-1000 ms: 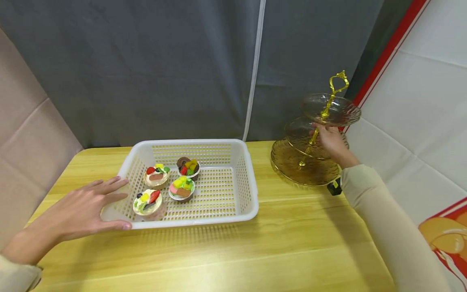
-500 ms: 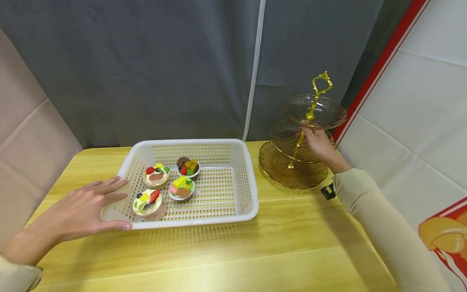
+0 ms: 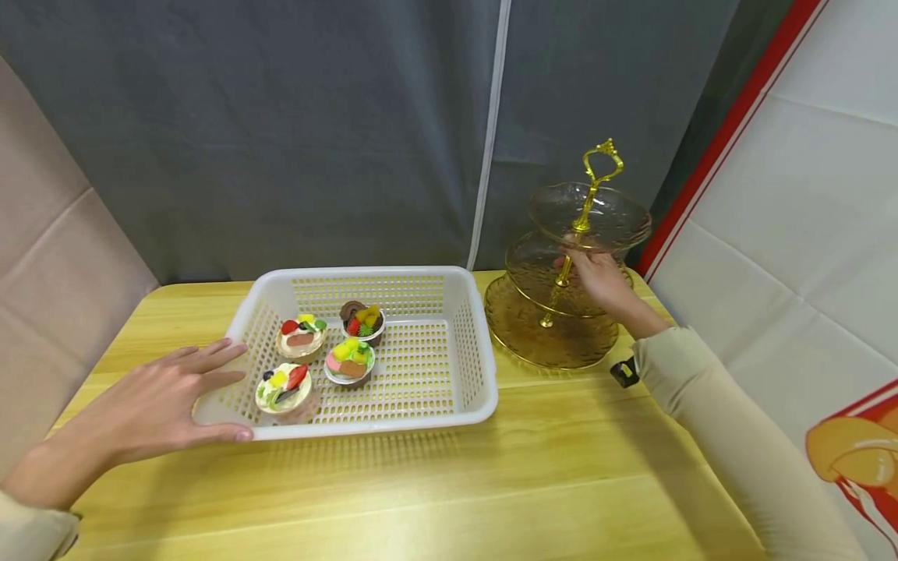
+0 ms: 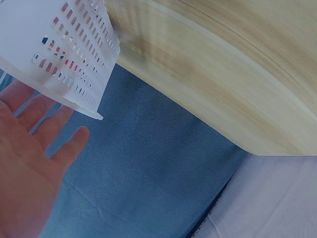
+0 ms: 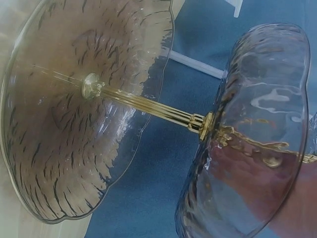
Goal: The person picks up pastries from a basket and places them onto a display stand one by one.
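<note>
My right hand grips the gold post of a three-tier cake stand between its middle and top plates. In the right wrist view, the hand shows through a clear, wavy plate. The stand's tiers are amber-tinted glass with gold rims, and a gold loop handle crowns it. At the left, my left hand has its fingers spread at the left end of a white plastic basket, thumb by the near corner. The left wrist view shows those fingertips under the basket's rim.
Several fruit-topped toy cakes, among them a chocolate cupcake and a cream tart, sit in the basket's left half. A wooden table carries everything. Behind it hangs a grey curtain; a white panel stands at the right.
Held by my right hand, the cake stand has moved left and slightly nearer, close to the basket's right end. My left hand, the basket and the cakes have stayed put.
</note>
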The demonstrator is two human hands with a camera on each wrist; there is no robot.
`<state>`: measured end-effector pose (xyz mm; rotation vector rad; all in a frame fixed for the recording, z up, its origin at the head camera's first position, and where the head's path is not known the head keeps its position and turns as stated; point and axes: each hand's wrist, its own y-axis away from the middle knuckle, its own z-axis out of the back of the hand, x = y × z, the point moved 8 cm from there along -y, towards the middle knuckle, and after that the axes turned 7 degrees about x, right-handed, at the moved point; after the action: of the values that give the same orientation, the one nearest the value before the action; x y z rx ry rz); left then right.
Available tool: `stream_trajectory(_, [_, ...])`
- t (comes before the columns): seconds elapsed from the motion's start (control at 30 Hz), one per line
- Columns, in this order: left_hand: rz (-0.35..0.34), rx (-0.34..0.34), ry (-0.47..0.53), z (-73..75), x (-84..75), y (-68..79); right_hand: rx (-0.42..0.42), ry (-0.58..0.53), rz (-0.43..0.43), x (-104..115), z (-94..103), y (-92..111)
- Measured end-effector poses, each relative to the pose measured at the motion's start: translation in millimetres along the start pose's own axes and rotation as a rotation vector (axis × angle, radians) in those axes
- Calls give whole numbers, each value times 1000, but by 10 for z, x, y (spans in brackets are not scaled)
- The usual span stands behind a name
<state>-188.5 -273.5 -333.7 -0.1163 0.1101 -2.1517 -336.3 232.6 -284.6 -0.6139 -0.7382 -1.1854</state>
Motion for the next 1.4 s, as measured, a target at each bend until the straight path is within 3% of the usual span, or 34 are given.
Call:
stream_trajectory(0.3, [-2,-2,5,2,2,5,-2,18,9,48,-49,4])
stream_trajectory(0.57, [5,5,10,1,4,-2,28,280,-36,84,-58,107])
stream_trajectory(0.83, [20,31,13,17,11,-19,17,260,-60,107,12,288])
stream_trajectory(1.17, [24,41,9,8,13,-15,-21,226,96,367,-96,451])
stream_trajectory(1.23, [23,38,10,9,12,-17,3,217,137,441,-155,439])
stream_trajectory(1.4, [25,37,12,6,12,-17,155,162,241,674,-380,374])
